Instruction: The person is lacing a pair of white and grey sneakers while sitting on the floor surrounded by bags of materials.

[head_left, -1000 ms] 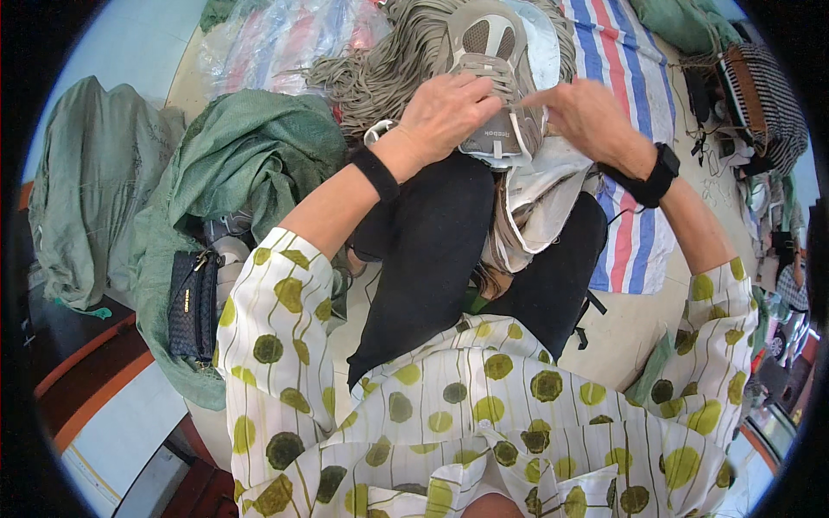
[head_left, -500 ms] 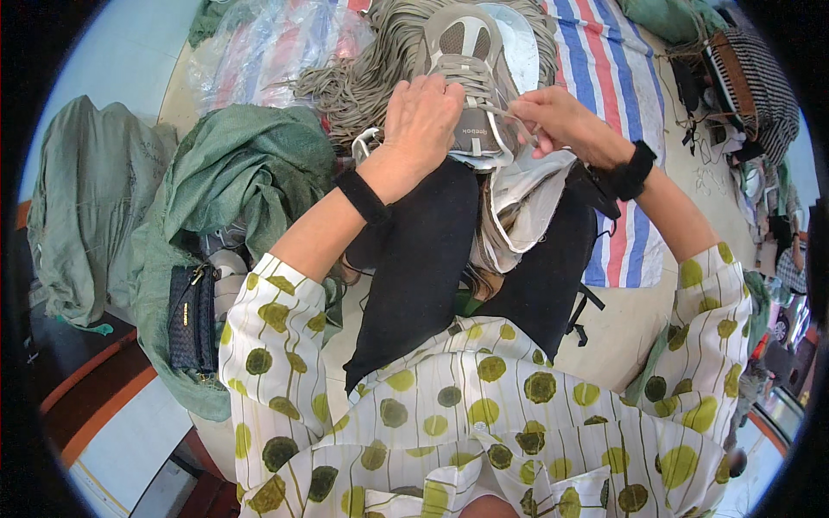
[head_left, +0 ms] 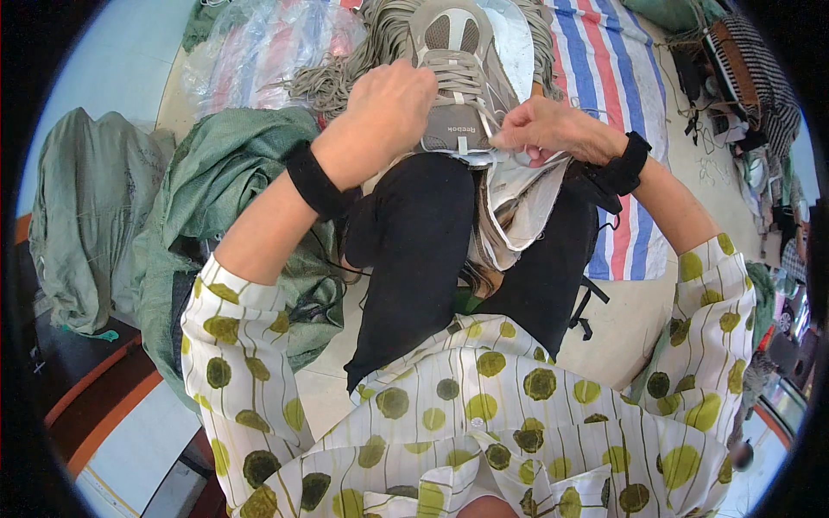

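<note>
A grey and beige sneaker upper (head_left: 451, 114), with flat laces (head_left: 458, 76) crossed over its tongue, lies just beyond my knees. At its left edge my left hand (head_left: 384, 112) is closed; its fingertips are turned away, so what they hold is hidden. My right hand (head_left: 548, 129) pinches a beige shoelace by the shoe's right eyelet edge. White and brown shoe uppers (head_left: 522, 220) hang between my thighs, below the right hand. Behind the sneaker lies a thick bundle of similar laces (head_left: 324, 85), and a pale blue-white piece (head_left: 511, 47) is beside its right side.
A crumpled green sack (head_left: 229, 173) stands to my left, with a greyish green covered bulk (head_left: 95, 207) farther left. Clear plastic (head_left: 224, 69) lies on striped sheeting at the far left. More red, white and blue sheeting (head_left: 617, 95) stretches along the right. Bags (head_left: 747, 78) sit at the far right.
My left hand has moved left and slightly away from me, off the laces to the shoe's left edge. The right hand has drawn slightly left and nearer to me.
</note>
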